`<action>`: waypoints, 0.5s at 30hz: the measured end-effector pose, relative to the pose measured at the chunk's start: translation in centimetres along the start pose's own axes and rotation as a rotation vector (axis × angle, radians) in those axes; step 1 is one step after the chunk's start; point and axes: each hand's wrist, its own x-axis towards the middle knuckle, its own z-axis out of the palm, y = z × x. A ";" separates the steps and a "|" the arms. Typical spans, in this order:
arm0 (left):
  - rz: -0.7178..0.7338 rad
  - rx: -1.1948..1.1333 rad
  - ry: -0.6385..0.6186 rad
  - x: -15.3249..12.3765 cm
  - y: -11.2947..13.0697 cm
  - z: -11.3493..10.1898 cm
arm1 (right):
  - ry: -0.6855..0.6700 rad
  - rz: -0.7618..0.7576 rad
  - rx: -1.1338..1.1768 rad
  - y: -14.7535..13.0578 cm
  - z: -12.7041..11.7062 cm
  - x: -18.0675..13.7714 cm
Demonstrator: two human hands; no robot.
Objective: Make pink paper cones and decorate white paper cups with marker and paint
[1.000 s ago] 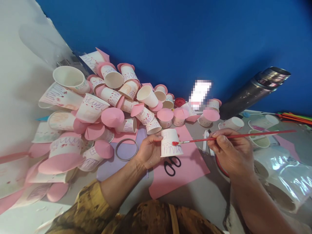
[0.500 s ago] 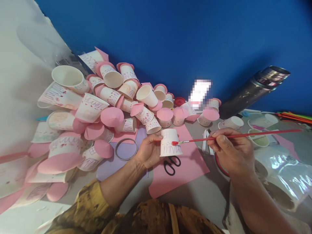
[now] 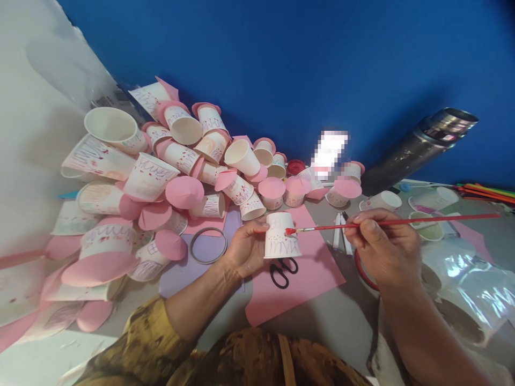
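Observation:
My left hand (image 3: 250, 247) grips a white paper cup (image 3: 277, 247) from its left side, holding it upside down with the wide rim at the bottom. Purple zigzag lines, a drawn window and small red dots mark the cup's side. Between the fingers of my right hand (image 3: 386, 244) is a thin red paintbrush (image 3: 434, 220). Its red-loaded tip lies at the cup's side, near the dots; whether it touches, I cannot tell. Below the cup, black-handled scissors (image 3: 279, 276) rest on a pink paper sheet (image 3: 309, 289).
Many decorated cups with pink paper cones (image 3: 185, 192) are heaped on the left. A tape ring (image 3: 208, 245) lies on purple paper. White markers (image 3: 337, 236), a dark thermos (image 3: 414, 153) and a clear plastic bag of cups (image 3: 466, 279) are on the right. A blue wall (image 3: 273, 64) stands behind.
The brush tip has shifted slightly up and to the right along the cup's side. Both hands keep their hold, and the cup has hardly moved.

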 end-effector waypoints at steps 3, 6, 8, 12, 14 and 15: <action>0.003 0.016 -0.017 0.0 -0.1 0.1 | -0.016 0.011 -0.005 0.2 0.1 -0.1; -0.008 0.035 -0.041 0.0 0.0 0.0 | -0.023 0.017 -0.039 0.2 0.0 -0.2; -0.017 0.040 -0.048 0.0 0.0 0.0 | -0.020 0.020 -0.037 0.0 -0.1 -0.1; 0.001 0.009 -0.040 -0.1 0.1 0.0 | 0.011 0.017 0.003 -0.5 -0.2 0.0; 0.005 -0.004 -0.041 -0.1 0.1 0.0 | 0.018 0.016 0.014 -0.5 -0.2 0.1; 0.005 -0.006 -0.045 -0.1 0.1 0.1 | 0.015 0.019 0.012 -0.5 -0.2 0.1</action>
